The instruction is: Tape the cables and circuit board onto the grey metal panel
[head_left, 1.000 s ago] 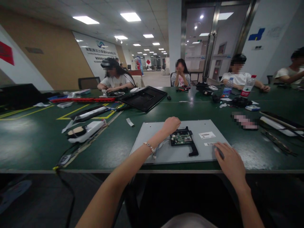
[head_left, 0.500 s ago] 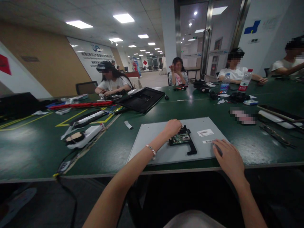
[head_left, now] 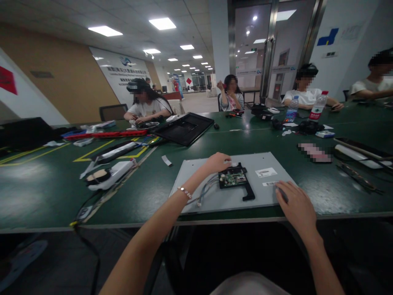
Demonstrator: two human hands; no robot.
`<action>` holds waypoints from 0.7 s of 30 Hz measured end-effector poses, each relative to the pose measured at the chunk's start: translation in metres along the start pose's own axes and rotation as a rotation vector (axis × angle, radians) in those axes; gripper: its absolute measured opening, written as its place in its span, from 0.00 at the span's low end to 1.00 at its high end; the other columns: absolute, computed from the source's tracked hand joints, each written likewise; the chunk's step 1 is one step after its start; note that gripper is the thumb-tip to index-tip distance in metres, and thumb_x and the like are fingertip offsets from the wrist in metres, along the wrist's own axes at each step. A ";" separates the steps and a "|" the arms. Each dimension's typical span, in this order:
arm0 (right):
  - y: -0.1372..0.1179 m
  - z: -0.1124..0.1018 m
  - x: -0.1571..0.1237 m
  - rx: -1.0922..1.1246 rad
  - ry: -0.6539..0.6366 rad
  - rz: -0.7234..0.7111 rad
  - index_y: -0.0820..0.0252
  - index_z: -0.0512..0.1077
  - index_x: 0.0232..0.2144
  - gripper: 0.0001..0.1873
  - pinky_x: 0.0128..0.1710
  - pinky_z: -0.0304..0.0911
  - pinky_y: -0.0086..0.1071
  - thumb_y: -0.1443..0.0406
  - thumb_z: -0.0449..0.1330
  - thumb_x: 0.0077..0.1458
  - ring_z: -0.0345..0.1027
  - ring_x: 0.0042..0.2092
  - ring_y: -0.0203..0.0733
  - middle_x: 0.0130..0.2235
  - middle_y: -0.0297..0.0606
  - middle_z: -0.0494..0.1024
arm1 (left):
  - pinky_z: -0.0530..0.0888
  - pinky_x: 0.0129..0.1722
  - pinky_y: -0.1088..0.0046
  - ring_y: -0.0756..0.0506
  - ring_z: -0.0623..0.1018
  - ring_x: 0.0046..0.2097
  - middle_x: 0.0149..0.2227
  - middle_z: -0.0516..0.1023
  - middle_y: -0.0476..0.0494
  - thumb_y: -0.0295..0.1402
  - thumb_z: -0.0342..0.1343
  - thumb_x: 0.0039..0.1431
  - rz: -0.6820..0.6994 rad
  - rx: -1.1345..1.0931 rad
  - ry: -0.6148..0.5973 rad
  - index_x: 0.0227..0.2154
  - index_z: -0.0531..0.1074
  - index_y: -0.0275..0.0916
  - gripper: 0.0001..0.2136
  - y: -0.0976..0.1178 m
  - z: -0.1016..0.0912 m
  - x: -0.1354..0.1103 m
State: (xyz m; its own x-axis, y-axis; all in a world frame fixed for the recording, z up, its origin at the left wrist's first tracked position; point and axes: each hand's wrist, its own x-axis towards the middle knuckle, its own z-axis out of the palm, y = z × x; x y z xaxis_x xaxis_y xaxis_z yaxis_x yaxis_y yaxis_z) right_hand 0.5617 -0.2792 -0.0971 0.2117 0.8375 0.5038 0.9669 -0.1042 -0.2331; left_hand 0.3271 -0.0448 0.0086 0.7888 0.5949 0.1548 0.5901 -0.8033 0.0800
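Circuit board point(head_left: 233, 179) on gray panel point(head_left: 227, 200), beside left grip point(head_left: 217, 162), slightly nearer

A grey rectangular metal panel point(head_left: 227, 200) is lying at the near edge of a long green table point(head_left: 144, 200) and bearing a black-framed green circuit board point(head_left: 234, 178). Behind it, a rectangular black plastic frame point(head_left: 186, 129) is lying left and two clear plastic bottles point(head_left: 317, 108) are standing right.

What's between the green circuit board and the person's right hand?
From the circuit board to the right hand, the head view shows an edge of the black frame, then grey panel bearing the lower white label.
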 end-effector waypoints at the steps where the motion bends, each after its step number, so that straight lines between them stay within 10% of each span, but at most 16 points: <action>1: 0.000 0.000 0.000 -0.001 -0.002 -0.002 0.60 0.72 0.52 0.21 0.58 0.56 0.48 0.60 0.47 0.64 0.62 0.59 0.53 0.55 0.42 0.75 | 0.72 0.48 0.73 0.45 0.79 0.46 0.45 0.81 0.41 0.35 0.50 0.61 -0.015 -0.011 0.021 0.45 0.78 0.35 0.16 -0.011 -0.004 -0.004; 13: 0.005 0.002 -0.002 0.009 -0.002 -0.014 0.60 0.72 0.52 0.21 0.57 0.57 0.49 0.59 0.47 0.64 0.63 0.59 0.53 0.55 0.43 0.75 | 0.69 0.50 0.59 0.35 0.73 0.52 0.56 0.70 0.28 0.36 0.60 0.55 -0.649 0.359 0.071 0.57 0.66 0.31 0.27 -0.164 -0.041 -0.118; 21: 0.007 0.003 -0.001 0.005 -0.003 -0.021 0.60 0.71 0.52 0.21 0.57 0.58 0.49 0.59 0.47 0.63 0.63 0.59 0.54 0.55 0.43 0.75 | 0.70 0.43 0.72 0.45 0.76 0.40 0.39 0.79 0.36 0.27 0.50 0.62 -0.704 0.340 0.049 0.39 0.74 0.23 0.11 -0.173 -0.039 -0.140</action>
State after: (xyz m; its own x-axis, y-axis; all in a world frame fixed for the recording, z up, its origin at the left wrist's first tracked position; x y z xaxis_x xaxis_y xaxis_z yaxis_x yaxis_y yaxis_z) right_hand 0.5679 -0.2794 -0.1018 0.1906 0.8409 0.5065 0.9704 -0.0835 -0.2265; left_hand 0.1075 0.0097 0.0114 0.2052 0.9529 0.2232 0.9752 -0.1797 -0.1294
